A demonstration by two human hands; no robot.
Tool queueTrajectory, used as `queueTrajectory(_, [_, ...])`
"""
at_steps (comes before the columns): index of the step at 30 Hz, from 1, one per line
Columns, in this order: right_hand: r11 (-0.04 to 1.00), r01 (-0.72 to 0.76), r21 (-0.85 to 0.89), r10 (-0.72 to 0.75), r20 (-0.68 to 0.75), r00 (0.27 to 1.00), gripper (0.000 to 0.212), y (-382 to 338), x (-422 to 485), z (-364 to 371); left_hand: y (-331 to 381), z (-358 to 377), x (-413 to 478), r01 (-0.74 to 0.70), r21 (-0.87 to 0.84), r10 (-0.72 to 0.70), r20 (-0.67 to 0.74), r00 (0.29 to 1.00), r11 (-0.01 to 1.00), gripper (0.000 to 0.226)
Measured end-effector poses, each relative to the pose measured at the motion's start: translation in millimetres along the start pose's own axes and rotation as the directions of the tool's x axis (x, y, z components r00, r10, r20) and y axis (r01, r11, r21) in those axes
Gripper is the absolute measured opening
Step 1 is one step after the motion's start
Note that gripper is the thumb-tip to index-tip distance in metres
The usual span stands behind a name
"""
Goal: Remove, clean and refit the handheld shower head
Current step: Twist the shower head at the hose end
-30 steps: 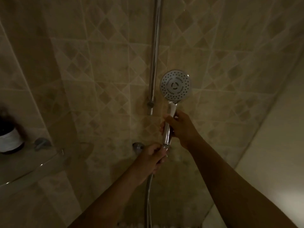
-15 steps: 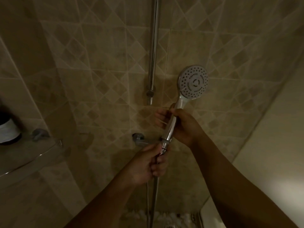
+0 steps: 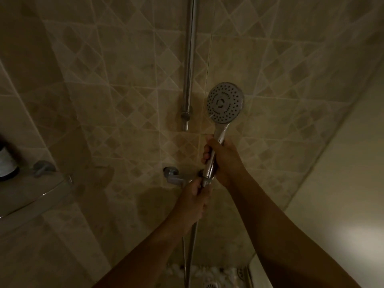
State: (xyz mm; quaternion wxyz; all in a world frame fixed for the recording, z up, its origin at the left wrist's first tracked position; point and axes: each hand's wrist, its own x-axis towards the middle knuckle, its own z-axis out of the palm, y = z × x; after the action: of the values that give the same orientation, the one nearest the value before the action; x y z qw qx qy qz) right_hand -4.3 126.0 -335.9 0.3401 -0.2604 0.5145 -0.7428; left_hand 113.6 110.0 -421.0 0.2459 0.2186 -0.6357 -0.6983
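A chrome handheld shower head [image 3: 225,102] with a round nozzle face points toward me, held upright in front of the tiled wall. My right hand [image 3: 225,161] is wrapped around its handle. Just below, my left hand [image 3: 195,196] grips the hose end [image 3: 206,181] where it meets the bottom of the handle. The metal hose [image 3: 192,246] hangs straight down from my left hand toward the floor.
A vertical chrome slide rail [image 3: 189,65] runs down the wall left of the shower head. A chrome wall fitting [image 3: 173,175] sits behind my left hand. A glass shelf [image 3: 35,192] at the left carries a dark bottle [image 3: 6,163]. Pebbles [image 3: 199,273] cover the floor.
The shower head has straightened from its rightward tilt, and my right hand has closed fully around the handle. My left hand stays on the hose end.
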Motion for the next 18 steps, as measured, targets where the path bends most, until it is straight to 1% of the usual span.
queueTrajectory(1, [0.998, -0.04, 0.04, 0.037, 0.059, 0.998, 0.011, -3.3, -1.5, -2.1, 0.6, -3.4, -1.7, 0.018, -0.088, -0.013, 0.06, 0.998, 0.996, 0.026])
queueTrajectory(3, [0.989, -0.101, 0.104, 0.078, 0.209, 0.975, 0.022, -10.7, -2.2, -8.0, 3.4, -12.1, -3.8, 0.095, -0.262, -0.042, 0.2, 0.979, 0.961, 0.028])
queueTrajectory(5, [0.968, -0.137, 0.21, 0.058, 0.346, 0.937, 0.033, -16.7, -2.3, -11.0, 8.0, -19.3, -4.7, 0.2, -0.373, -0.055, 0.363, 0.93, 0.906, 0.026])
queueTrajectory(7, [0.923, -0.187, 0.337, 0.018, 0.446, 0.895, 0.036, -20.8, -3.5, -9.1, 11.8, -23.3, -4.8, 0.291, -0.433, -0.024, 0.525, 0.851, 0.853, 0.027])
queueTrajectory(8, [0.897, -0.209, 0.389, -0.005, 0.481, 0.877, 0.034, -21.8, -4.5, -6.9, 12.9, -24.7, -4.2, 0.329, -0.455, -0.002, 0.584, 0.812, 0.827, 0.028])
queueTrajectory(9, [0.873, -0.23, 0.431, -0.024, 0.509, 0.86, 0.029, -21.9, -5.5, -4.0, 13.8, -25.5, -3.7, 0.36, -0.471, 0.014, 0.622, 0.783, 0.805, 0.03])
queueTrajectory(11, [0.833, -0.275, 0.481, -0.041, 0.548, 0.835, 0.027, -19.8, -6.1, -0.1, 13.2, -25.9, -2.3, 0.386, -0.486, 0.027, 0.649, 0.761, 0.784, 0.031])
queueTrajectory(13, [0.845, -0.278, 0.457, -0.021, 0.547, 0.837, 0.019, -15.0, -1.8, -1.2, 11.0, -24.8, -1.8, 0.373, -0.475, 0.004, 0.622, 0.783, 0.797, 0.028])
queueTrajectory(14, [0.882, -0.243, 0.404, 0.003, 0.51, 0.86, 0.015, -12.5, 0.9, -2.7, 8.6, -24.3, -1.7, 0.347, -0.456, -0.03, 0.571, 0.821, 0.82, 0.026])
queueTrajectory(15, [0.929, -0.189, 0.319, 0.035, 0.432, 0.901, 0.018, -9.0, 4.6, -3.9, 5.1, -23.2, -1.3, 0.296, -0.419, -0.066, 0.481, 0.874, 0.858, 0.024])
queueTrajectory(16, [0.966, -0.133, 0.224, 0.059, 0.309, 0.949, 0.02, -3.9, 7.7, -4.6, 0.3, -20.9, 0.3, 0.226, -0.352, -0.093, 0.356, 0.93, 0.909, 0.022])
queueTrajectory(17, [0.988, -0.079, 0.134, 0.058, 0.154, 0.986, 0.02, 3.7, 10.2, -4.7, -5.3, -17.3, 2.0, 0.146, -0.25, -0.093, 0.21, 0.973, 0.957, 0.02])
queueTrajectory(18, [0.997, -0.043, 0.062, 0.043, -0.002, 0.999, 0.018, 12.3, 11.6, -4.4, -10.5, -12.2, 3.6, 0.065, -0.131, -0.057, 0.064, 0.996, 0.989, 0.018])
